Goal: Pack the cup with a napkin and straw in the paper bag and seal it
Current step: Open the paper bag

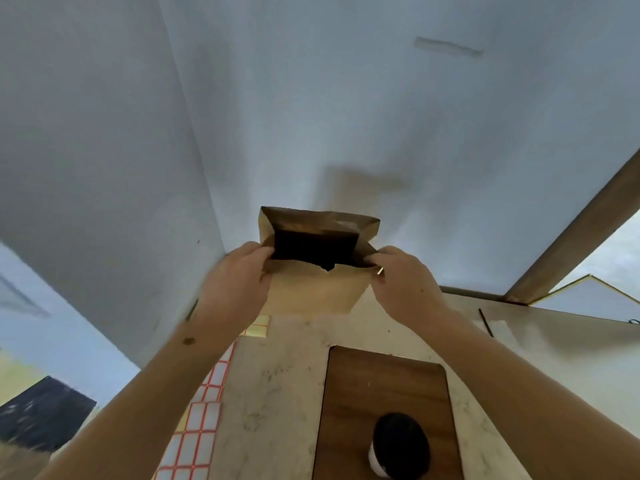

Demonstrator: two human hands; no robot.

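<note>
Holding the paper bag up at the far end of the counter, both hands work its mouth. Left hand pinches the near lip at the left corner; right hand pinches the same lip at the right corner — the mouth is pulled wide, dark interior showing, a small torn notch in the middle of the near edge. Bag stands upright against the pale wall, its base hidden behind the hands' side of the counter edge.

Cup with a dark lid stands on a wooden board, near the body and well apart from the bag. Straw — thin, dark — lies at the right on a pale sheet, probably the napkin, blurred. Sheets of red-bordered sticker labels lie along the counter's left side, a yellow one just below the bag.
</note>
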